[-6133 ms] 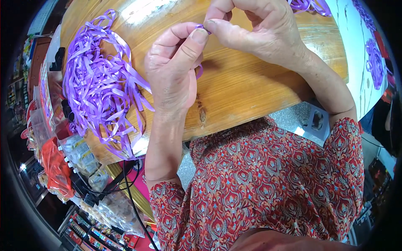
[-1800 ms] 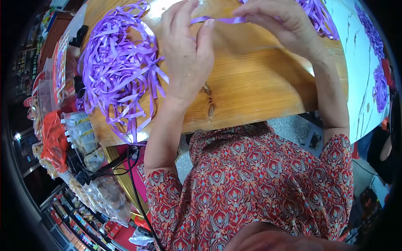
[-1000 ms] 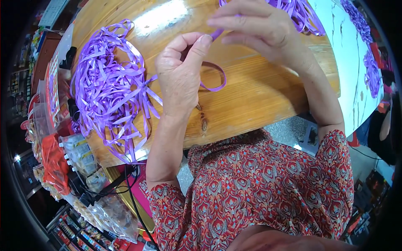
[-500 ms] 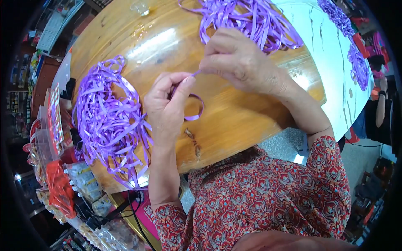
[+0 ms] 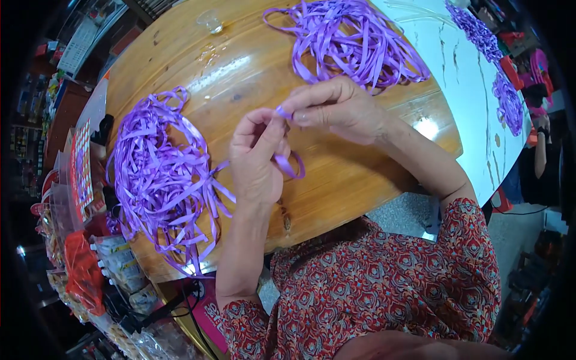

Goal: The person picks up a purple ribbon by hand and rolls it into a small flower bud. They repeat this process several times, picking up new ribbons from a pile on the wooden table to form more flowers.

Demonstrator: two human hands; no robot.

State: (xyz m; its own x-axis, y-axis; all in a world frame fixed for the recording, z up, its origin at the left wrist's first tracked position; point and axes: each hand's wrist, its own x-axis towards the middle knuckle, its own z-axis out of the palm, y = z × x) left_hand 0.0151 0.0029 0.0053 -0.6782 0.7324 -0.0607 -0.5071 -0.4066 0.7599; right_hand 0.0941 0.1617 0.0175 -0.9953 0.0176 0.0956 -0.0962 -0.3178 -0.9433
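A narrow purple ribbon (image 5: 289,166) runs through my two hands above the middle of the wooden table. My left hand (image 5: 259,150) pinches it between thumb and forefinger, and a loop hangs out beside the palm. Close against it, my right hand (image 5: 336,111) grips a short bit of the same ribbon at the fingertips. Left of my left hand lies a big tangled heap of purple ribbon (image 5: 159,174), with strands reaching toward my wrist. Beyond my right hand sits a second purple ribbon pile (image 5: 354,45) in long loose loops.
A small clear cup (image 5: 210,23) stands at the far edge of the wooden table (image 5: 240,90), near some wet spots. On the right, a white marbled table (image 5: 474,114) carries more purple ribbon (image 5: 507,102). Packaged goods and a red bag (image 5: 84,273) crowd the left side.
My right hand has come down and turned, its fingers now nearer my left fingertips. My left hand has shifted slightly right, drawing strands of the left heap along.
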